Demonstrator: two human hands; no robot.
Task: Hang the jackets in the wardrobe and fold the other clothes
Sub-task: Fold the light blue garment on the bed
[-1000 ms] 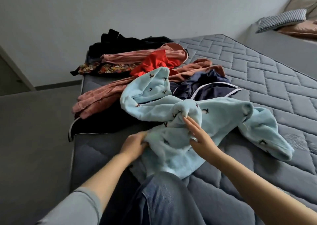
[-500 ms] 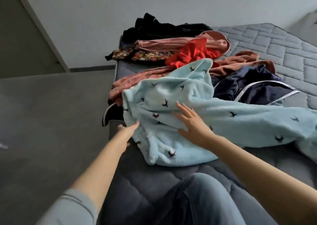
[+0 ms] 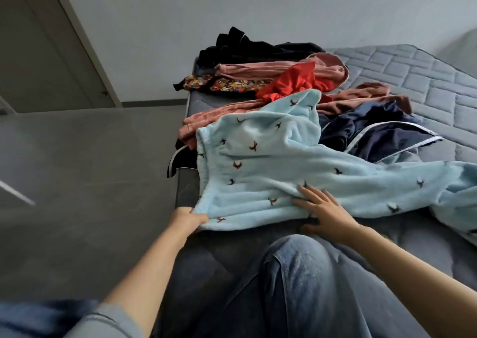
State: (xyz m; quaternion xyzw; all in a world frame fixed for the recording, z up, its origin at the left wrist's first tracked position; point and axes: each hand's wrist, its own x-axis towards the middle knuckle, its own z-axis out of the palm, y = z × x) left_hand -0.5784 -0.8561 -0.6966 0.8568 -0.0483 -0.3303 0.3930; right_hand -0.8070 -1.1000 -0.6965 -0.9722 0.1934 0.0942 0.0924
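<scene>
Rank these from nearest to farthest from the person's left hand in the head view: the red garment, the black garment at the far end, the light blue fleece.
1. light blue fleece: its near corner is pinched by the left hand.
2. red garment: mid-pile, beyond the fleece.
3. black garment: far end, by the wall.

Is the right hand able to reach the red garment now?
Probably yes: the right hand lies open on the blue fleece, and the red garment lies uncovered beyond it.
</scene>
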